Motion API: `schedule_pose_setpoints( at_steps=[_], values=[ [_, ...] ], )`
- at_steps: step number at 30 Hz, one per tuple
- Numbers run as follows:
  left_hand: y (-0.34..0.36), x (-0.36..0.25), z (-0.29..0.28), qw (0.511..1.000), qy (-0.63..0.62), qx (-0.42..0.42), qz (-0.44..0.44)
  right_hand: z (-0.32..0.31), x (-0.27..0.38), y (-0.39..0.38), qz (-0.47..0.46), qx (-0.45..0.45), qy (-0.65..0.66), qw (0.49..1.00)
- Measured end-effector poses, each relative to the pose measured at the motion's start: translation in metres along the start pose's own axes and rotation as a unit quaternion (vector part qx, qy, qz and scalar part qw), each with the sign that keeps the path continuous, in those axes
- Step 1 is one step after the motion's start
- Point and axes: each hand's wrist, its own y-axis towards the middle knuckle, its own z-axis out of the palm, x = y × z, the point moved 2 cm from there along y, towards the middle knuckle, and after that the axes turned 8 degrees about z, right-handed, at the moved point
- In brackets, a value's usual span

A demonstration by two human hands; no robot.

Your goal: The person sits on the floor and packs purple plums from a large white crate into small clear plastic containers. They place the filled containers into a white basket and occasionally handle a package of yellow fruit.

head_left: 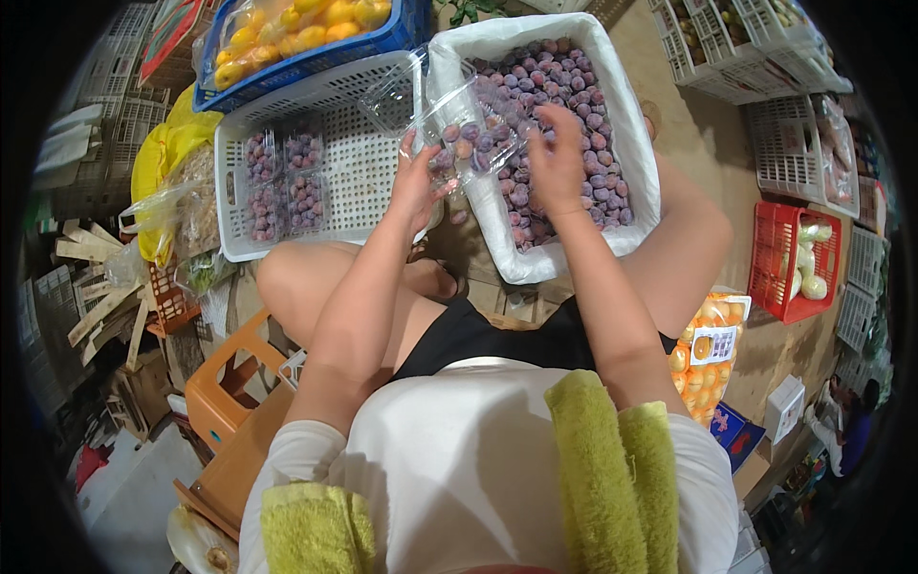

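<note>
A clear plastic clamshell box [466, 165] with several purple plums inside is held by my left hand [417, 187], its fingers closed round the near left side. The box's transparent lid [394, 99] stands open toward the far left. My right hand [560, 165] is just right of the box, over a white-lined crate [639, 172] heaped with loose plums [583, 105]. Its fingers curl downward; what they hold is hidden. To the left, a white perforated crate [359, 158] contains several filled plum boxes [306, 199] in its left part.
A blue crate [316, 57] of bagged yellow fruit stands at the far left. An orange plastic stool [229, 383] is beside my left leg. On the right are a red basket [792, 297] of pale vegetables, a net bag of orange fruit [706, 368] and stacked white crates [755, 57].
</note>
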Motion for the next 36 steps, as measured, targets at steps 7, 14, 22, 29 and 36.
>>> schedule_pose_setpoints(
  at_steps=[7,14,22,29,36],
  values=[
    [0.010,-0.009,0.003,0.998,0.029,-0.011,0.053,-0.014,-0.044,-0.039,0.019,0.165,-0.142,0.976],
    [-0.003,-0.020,-0.006,0.998,0.012,-0.025,0.054,0.016,0.016,-0.073,-0.045,0.246,-0.072,0.966],
    [-0.047,-0.091,-0.031,0.945,-0.203,-0.118,0.226,0.102,0.016,-0.154,0.064,0.580,-0.217,0.783],
    [-0.096,-0.140,-0.054,0.902,-0.326,-0.162,0.232,0.211,-0.101,-0.151,0.354,0.566,-0.359,0.652],
    [-0.081,-0.157,-0.072,0.923,-0.258,-0.238,0.159,0.278,-0.199,-0.181,0.371,0.541,-0.302,0.692]
  ],
)
